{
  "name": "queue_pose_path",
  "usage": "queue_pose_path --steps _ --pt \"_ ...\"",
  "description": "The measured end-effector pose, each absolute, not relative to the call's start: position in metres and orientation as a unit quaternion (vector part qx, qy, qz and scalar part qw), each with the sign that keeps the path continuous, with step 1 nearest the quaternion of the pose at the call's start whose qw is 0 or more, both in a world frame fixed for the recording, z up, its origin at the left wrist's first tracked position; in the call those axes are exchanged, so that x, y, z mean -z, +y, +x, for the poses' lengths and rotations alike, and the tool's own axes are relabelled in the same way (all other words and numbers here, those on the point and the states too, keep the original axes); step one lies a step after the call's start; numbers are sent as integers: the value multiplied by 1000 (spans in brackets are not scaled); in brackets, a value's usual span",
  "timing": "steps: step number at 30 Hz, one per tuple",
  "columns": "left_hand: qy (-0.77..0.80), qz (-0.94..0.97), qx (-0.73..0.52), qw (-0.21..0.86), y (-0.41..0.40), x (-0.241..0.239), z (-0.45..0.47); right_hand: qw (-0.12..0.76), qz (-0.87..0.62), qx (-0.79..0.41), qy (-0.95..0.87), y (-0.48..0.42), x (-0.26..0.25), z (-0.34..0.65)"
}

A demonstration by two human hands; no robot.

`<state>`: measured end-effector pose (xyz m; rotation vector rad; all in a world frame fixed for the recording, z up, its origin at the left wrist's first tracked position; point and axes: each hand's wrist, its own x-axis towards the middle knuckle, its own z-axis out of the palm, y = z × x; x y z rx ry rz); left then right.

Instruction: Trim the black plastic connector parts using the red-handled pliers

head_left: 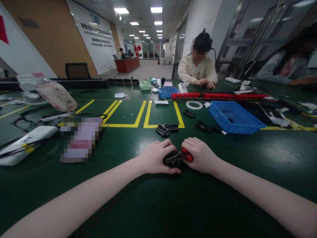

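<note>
My left hand (156, 157) is closed around a small black plastic part (168, 160) low on the green table (148, 205). My right hand (200, 154) grips red-handled pliers (182, 156), whose dark jaws point left onto the black part. The two hands nearly touch. More black plastic parts (166, 129) lie just beyond them near the yellow floor-style lines (146, 115), and two others (203, 126) lie to the right.
A blue bin (235, 117) stands right of centre, a smaller blue bin (167, 92) and long red strips (218, 96) farther back. A white tape ring (194, 105) lies between. Bags, cables and a white device (24, 143) crowd the left. Two people sit across the table.
</note>
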<state>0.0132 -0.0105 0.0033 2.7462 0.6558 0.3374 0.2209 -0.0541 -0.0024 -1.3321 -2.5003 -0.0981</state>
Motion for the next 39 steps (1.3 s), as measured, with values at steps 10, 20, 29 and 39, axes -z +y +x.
queue_pose_path --steps 10,20,29,39 --pt "230 952 -142 142 -11 0 11 142 -466 15 -873 -55 1 221" --pt "243 957 -99 121 -11 -3 13 142 -452 9 -880 -54 1 221" --pt "220 970 -76 74 -10 -2 13 149 -450 15 -880 -53 4 221" --pt "221 969 -65 94 -12 -7 15 150 -456 16 -877 -52 2 220"
